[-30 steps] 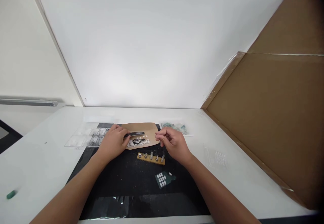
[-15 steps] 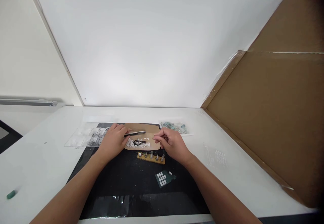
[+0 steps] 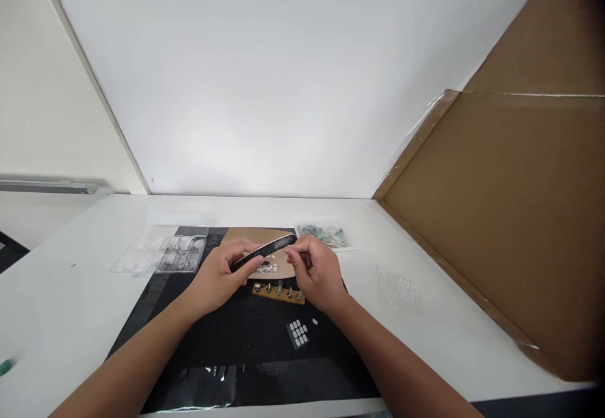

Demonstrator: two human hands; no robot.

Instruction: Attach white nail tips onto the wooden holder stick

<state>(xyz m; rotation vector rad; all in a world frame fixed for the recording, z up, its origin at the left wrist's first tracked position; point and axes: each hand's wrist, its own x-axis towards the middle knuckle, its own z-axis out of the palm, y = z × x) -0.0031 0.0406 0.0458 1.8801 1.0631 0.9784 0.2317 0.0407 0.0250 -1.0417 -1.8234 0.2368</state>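
My left hand [image 3: 222, 276] grips a long black nail file [image 3: 263, 251], lifted and slanting up to the right. My right hand [image 3: 314, 270] is pinched with its fingertips against the file's far end; what it pinches is too small to make out. Under both hands lies a brown paper [image 3: 255, 236] with a pile of small white nail tips [image 3: 267, 268]. A wooden strip with several upright pegs [image 3: 278, 292] sits just in front, on a black mat [image 3: 227, 336].
A clear compartment box [image 3: 163, 255] lies at the mat's left. A dark card with white ovals [image 3: 297, 333] is nearer me. A clear bag [image 3: 324, 234] and plastic sheet [image 3: 401, 289] lie to the right. Large cardboard [image 3: 501, 216] leans at the right.
My left hand lifted the file off the brown paper and drew it toward me, tilting it upward. My right hand came in to meet its tip. The view shifted slightly.
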